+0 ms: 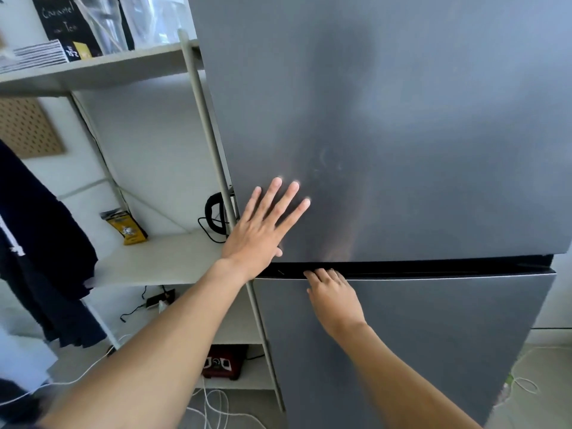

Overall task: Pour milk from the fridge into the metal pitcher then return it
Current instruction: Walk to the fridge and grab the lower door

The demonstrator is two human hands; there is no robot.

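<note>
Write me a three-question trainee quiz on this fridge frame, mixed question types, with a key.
1. True or false: the left hand lies flat, fingers spread, on the upper fridge door.
2. Where are the right hand's fingertips? A) in the dark gap between the doors B) on the shelf C) around a milk carton
3. Fill in: both fridge doors look ____.

Key: 1 true; 2 A; 3 shut.

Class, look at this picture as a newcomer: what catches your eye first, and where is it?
The grey fridge fills the right side, doors shut. The left hand lies flat on its upper door, and the right hand hooks its fingers into the dark gap between the doors.
</note>
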